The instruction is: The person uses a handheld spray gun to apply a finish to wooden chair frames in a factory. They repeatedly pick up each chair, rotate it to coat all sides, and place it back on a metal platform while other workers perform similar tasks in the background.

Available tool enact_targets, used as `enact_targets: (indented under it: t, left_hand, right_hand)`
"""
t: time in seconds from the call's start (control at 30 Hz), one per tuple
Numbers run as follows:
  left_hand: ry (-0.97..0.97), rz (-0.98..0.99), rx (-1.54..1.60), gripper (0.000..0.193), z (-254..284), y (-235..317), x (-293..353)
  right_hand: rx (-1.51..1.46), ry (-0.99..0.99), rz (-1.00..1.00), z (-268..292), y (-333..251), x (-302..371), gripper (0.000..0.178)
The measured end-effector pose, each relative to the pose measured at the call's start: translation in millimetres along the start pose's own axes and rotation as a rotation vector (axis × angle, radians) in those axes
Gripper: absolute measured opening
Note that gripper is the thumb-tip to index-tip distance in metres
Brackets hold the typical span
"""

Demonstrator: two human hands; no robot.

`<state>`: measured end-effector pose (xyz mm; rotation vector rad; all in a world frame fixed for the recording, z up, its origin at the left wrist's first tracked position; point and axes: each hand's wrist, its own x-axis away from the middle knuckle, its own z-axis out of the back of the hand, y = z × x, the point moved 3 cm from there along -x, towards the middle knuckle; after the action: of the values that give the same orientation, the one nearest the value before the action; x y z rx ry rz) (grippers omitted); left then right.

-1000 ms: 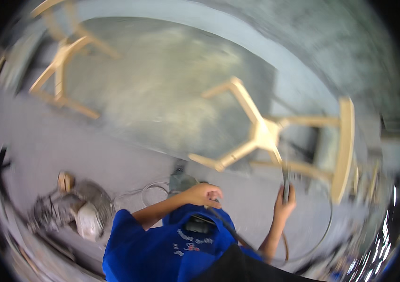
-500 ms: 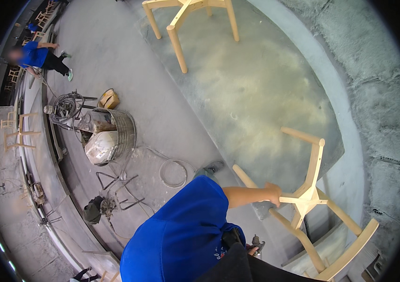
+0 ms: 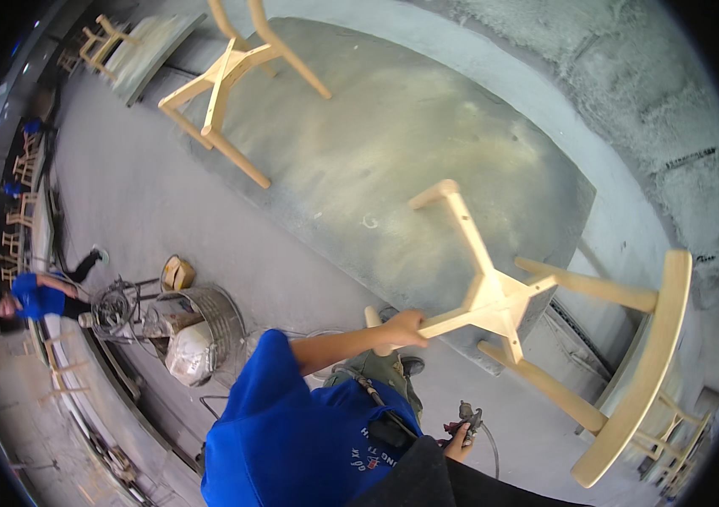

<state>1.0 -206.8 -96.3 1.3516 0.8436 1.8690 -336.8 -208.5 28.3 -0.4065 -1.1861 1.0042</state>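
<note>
My left hand (image 3: pixel 407 328) is closed round one end of a cross-shaped seat rail on a pale wooden chair frame (image 3: pixel 488 304), beside a leg. This frame has round legs and a wide curved back rail (image 3: pixel 642 372), and it hangs tilted to my right. Lower down, my right hand (image 3: pixel 458 446) is closed on a small metal spray gun (image 3: pixel 466 417) with a thin hose trailing from it. The gun is apart from the chair frame. Part of my right hand's grip is hidden behind the gun and my dark clothing.
A second chair frame (image 3: pixel 228 72) stands on the large grey board (image 3: pixel 359 135) ahead. To the left are a metal tub (image 3: pixel 228 317) with containers, coiled hoses (image 3: pixel 114 306) and a person in blue (image 3: pixel 38 294). More chair frames stand beyond and at the right.
My view has turned. The held chair frame has swung round and now appears higher, with my left hand still on it. My right hand and the spray gun have come into fuller view.
</note>
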Motion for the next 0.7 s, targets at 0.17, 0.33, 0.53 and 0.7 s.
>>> enact_targets:
  t: [0.17,0.33,0.53,0.7]
  left_hand:
    - [0.054,0.162,0.042,0.067,19.1,-36.5,70.7]
    - [0.205,0.307,0.282,0.059,33.1,-47.7,106.7]
    - [0.407,0.297,0.473,0.054,26.3,-21.9,43.8]
    - [0.321,0.364,0.571,0.058,-14.4,31.8,-68.1]
  right_hand:
    - [0.006,0.042,0.000,12.6,11.9,-5.4,0.035]
    - [-0.037,0.048,0.009,23.9,12.3,-11.8,0.036]
    - [-0.198,0.025,-0.075,30.2,20.6,-9.2,0.047]
    - [-0.375,0.008,-0.228,20.9,34.0,-6.0,0.060]
